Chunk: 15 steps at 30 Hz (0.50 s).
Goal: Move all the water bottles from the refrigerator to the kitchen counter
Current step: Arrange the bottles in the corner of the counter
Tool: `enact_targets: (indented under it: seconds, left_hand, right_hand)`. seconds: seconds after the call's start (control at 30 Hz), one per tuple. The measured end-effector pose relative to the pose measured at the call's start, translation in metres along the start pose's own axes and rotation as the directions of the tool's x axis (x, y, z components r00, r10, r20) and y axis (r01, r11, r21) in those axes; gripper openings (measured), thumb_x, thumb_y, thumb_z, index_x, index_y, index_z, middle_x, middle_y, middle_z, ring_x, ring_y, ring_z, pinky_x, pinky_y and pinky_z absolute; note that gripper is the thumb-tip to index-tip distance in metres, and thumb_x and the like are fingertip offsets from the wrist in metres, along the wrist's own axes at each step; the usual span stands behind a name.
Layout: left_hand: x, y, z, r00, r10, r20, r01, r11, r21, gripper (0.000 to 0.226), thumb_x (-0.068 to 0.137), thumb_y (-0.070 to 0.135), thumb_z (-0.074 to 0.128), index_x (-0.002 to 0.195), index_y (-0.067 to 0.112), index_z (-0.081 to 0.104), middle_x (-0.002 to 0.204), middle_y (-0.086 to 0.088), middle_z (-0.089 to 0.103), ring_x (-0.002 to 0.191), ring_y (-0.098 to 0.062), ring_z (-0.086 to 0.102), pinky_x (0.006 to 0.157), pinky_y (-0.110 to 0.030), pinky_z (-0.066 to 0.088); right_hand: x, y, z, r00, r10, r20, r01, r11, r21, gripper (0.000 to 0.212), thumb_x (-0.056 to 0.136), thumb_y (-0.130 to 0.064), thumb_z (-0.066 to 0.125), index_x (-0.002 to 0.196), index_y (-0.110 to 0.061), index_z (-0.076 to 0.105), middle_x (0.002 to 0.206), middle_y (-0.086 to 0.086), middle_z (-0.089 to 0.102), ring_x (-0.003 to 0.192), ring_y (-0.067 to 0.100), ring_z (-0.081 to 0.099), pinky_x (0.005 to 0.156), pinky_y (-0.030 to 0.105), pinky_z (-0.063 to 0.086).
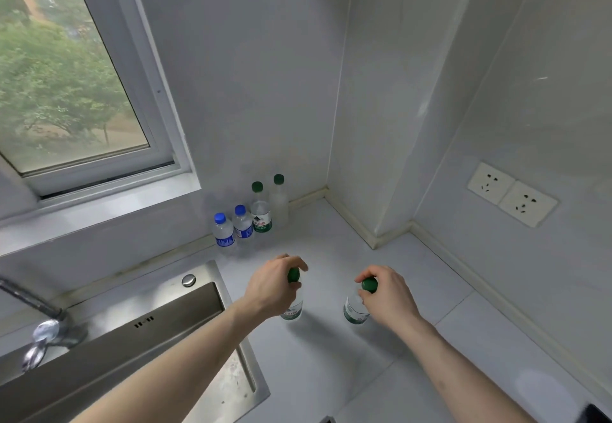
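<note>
The pale counter (381,373) carries six upright bottles, four (261,214) apparently touching the wall.

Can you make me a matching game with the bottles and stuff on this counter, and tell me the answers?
Things:
1. left hand
2. small bottles
3. sink
4. wall sockets

Descriptions:
A. blue caps, standing by the back wall
B. on the wall to the right
C. grips a green-capped bottle near its top
D. shiny metal, left of the hands

Pairs: 1-C, 2-A, 3-D, 4-B
</note>
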State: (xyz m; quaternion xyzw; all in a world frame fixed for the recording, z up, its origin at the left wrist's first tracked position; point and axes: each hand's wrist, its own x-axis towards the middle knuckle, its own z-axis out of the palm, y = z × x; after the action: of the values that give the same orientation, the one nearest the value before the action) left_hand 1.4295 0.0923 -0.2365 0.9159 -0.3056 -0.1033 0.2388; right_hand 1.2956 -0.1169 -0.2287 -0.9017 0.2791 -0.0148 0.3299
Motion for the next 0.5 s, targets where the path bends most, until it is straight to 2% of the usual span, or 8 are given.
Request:
enact_targets:
  seconds: [0.1,0.23,0.33,0.43,0.5]
  left_hand:
    - [0.027,-0.009,0.004,0.999,0.051,0.017,-0.051,0.998,0.019,0.031,0.096,0.014,0.066,0.121,0.033,0.069,0.121,0.008,0.059,0.105,-0.020,0.062,0.083,-0.034,0.053]
    - [0.058,-0.015,0.010,0.996,0.088,0.026,-0.089,0.995,0.039,0.028,0.096,0.008,0.062,0.119,0.024,0.068,0.122,0.003,0.058,0.102,-0.023,0.063,0.083,-0.029,0.048]
    - [0.078,-0.019,0.016,0.995,0.094,0.039,-0.096,0.994,0.050,0.030,0.094,0.003,0.061,0.119,0.020,0.066,0.122,0.001,0.057,0.099,-0.025,0.063,0.081,-0.029,0.047]
    - [0.093,-0.023,0.019,0.994,0.090,0.068,-0.093,0.994,0.049,0.036,0.088,0.005,0.072,0.119,0.020,0.061,0.120,0.001,0.054,0.100,-0.026,0.062,0.085,-0.033,0.050]
    - [0.104,-0.025,0.020,0.992,0.090,0.088,-0.096,0.994,0.059,0.044,0.082,0.007,0.080,0.118,0.020,0.058,0.119,0.002,0.052,0.100,-0.026,0.060,0.087,-0.037,0.052]
  right_hand:
    - [0.018,-0.006,0.009,0.999,0.034,0.011,-0.034,0.999,0.000,0.022,0.093,-0.013,0.069,0.101,-0.033,0.066,0.110,-0.011,0.052,0.105,0.015,0.054,0.085,0.025,0.039]
    - [0.034,-0.006,0.020,0.998,0.057,0.031,-0.057,0.998,-0.015,0.027,0.093,-0.008,0.066,0.108,-0.032,0.065,0.117,-0.010,0.051,0.107,0.015,0.055,0.086,0.023,0.039]
    - [0.043,-0.005,0.022,0.997,0.059,0.044,-0.056,0.996,-0.065,0.035,0.090,-0.010,0.069,0.117,-0.031,0.062,0.128,-0.008,0.051,0.110,0.018,0.061,0.086,0.024,0.045]
    - [0.049,-0.004,0.022,0.992,0.070,0.107,-0.044,0.973,-0.228,0.048,0.088,-0.022,0.076,0.129,-0.028,0.053,0.131,-0.006,0.048,0.110,0.026,0.064,0.089,0.033,0.051]
    - [0.055,-0.001,0.024,0.987,0.086,0.133,-0.047,0.961,-0.274,0.050,0.088,-0.027,0.078,0.127,-0.025,0.047,0.128,-0.001,0.052,0.108,0.030,0.062,0.087,0.035,0.050]
